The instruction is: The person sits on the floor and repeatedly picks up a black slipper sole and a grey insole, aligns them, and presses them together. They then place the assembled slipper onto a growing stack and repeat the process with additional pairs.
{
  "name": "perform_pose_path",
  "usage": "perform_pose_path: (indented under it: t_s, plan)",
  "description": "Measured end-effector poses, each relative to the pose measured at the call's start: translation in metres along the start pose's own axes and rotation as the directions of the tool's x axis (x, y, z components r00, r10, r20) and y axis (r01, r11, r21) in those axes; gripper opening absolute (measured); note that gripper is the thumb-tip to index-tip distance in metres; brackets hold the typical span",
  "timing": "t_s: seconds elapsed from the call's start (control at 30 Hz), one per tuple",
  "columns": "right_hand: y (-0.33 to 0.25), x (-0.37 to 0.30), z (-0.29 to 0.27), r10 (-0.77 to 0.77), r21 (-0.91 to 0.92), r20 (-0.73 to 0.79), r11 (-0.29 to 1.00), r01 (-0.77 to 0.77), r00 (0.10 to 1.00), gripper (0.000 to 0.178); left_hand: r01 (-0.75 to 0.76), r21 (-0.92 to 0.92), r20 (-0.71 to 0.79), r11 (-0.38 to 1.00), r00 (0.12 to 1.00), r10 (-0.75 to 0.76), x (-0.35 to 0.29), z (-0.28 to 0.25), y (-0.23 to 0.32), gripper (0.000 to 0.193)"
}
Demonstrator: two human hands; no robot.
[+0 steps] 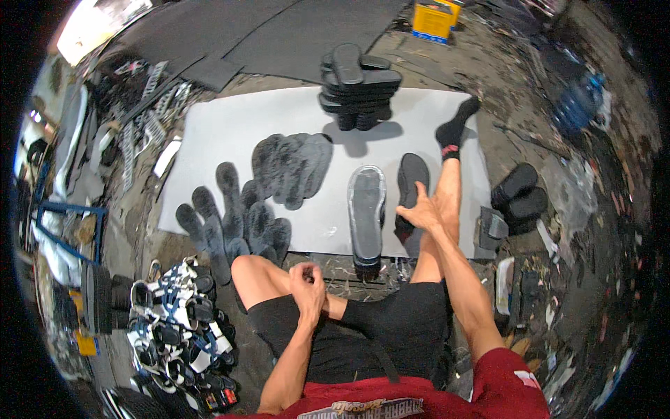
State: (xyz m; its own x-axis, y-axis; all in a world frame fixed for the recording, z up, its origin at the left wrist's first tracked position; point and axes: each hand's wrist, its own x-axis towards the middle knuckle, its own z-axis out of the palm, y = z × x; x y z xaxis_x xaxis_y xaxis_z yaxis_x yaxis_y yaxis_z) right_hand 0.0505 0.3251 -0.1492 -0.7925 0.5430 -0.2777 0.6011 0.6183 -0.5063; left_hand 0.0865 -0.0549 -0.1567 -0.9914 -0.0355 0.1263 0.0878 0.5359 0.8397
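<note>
My right hand [423,212] reaches forward beside my outstretched leg. Its thumb and fingers lie across the narrow part of a black shoe sole [414,173], gripping it at the edges. To its left a second sole [367,209] lies lengthwise on the white sheet [321,234], with a shiny, pale rim around its grey face. My left hand [308,285] is closed over my bent leg, its fingers curled around something small and dark that I cannot make out. Farther left, fuzzy dark grey insoles [289,167] lie overlapped in fans, some beyond the sheet's edge.
A stack of black soles [359,84] stands at the sheet's far edge. White and blue sandal straps [178,321] are heaped at my left. On the right are a black pair of soles [520,192] and a blue water jug [579,101]. A yellow box [433,21] sits far back.
</note>
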Motion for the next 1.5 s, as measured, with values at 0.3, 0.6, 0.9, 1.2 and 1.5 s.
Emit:
perform_pose_path:
  t_s: [0.3, 0.6, 0.9, 1.2, 1.5]
  plan:
    - [-0.024, -0.049, 0.027, -0.072, 0.258, -0.486, 0.940, 0.221, 0.871, 0.100, -0.082, 0.372, -0.160, 0.925, 0.976, 0.151, 0.199, 0.078, -0.082, 0.068]
    - [-0.032, -0.078, 0.026, -0.047, 0.254, -0.260, 0.960, 0.115, 0.964, 0.107, 0.268, 0.404, -0.014, 0.874, 0.958, -0.288, 0.241, 0.101, -0.048, 0.085]
    - [-0.022, -0.071, 0.007, -0.216, 0.119, -0.544, 0.937, 0.329, 0.811, 0.079, -0.132, -0.307, -0.135, 0.943, 0.986, 0.094, 0.236, 0.029, 0.104, 0.023]
    - [-0.026, -0.161, -0.079, -0.693, 0.956, 0.212, 0.292, 0.000, 0.690, 0.106, -0.106, -0.603, 0.589, 0.791, 0.610, 0.531, 0.094, -0.019, 0.265, 0.022]
    - [-0.014, -0.290, -0.017, -0.265, 0.433, 0.125, -0.853, -0.292, 0.956, 0.083, -0.521, -0.012, 0.522, 0.853, 0.724, 0.450, 0.048, 0.147, 0.146, 0.071]
